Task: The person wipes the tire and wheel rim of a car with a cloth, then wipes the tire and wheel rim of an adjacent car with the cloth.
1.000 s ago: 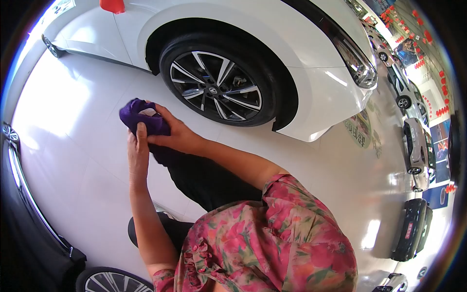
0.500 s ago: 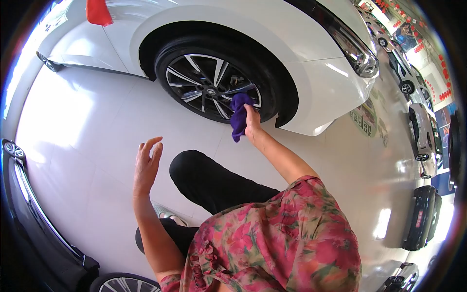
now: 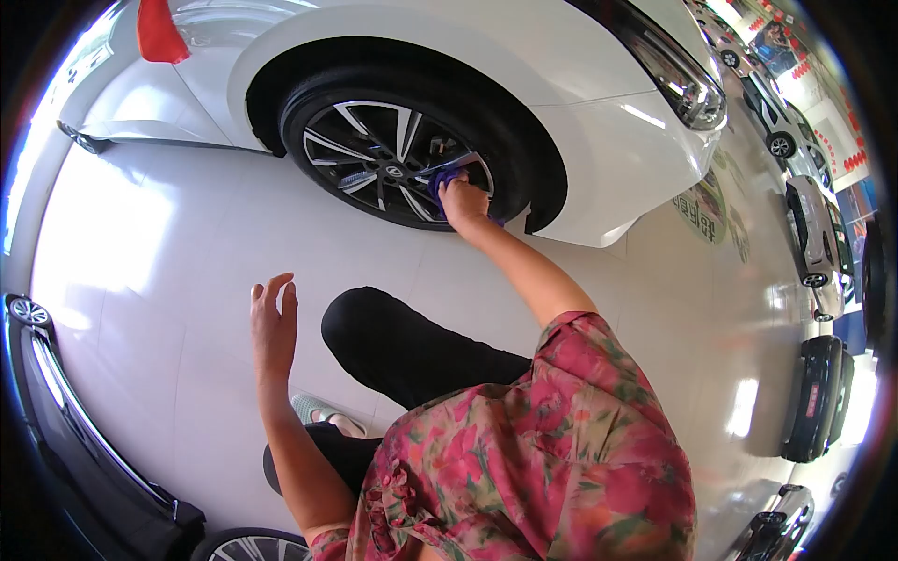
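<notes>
My right hand (image 3: 465, 202) presses a purple cloth (image 3: 437, 184) against the lower right spokes of the wheel rim (image 3: 394, 172). Most of the cloth is hidden under the hand. Around the black and silver rim runs a black tyre (image 3: 295, 110), under the front wing of a white car (image 3: 599, 122). My left hand (image 3: 273, 327) is held out in the air over the floor, left of my bent knee, with its fingers apart and nothing in it.
Behind me on the left stands a dark car (image 3: 65, 421), its wheel (image 3: 253, 546) at the bottom edge. Red material (image 3: 161, 33) hangs by the white car's door. Several parked cars line the right side. A round floor sticker (image 3: 702, 210) lies beyond the front bumper.
My right hand has shifted left and turned over the cloth, which is now bunched against the spokes instead of hanging down. My left hand stays raised, its fingers slightly more bent.
</notes>
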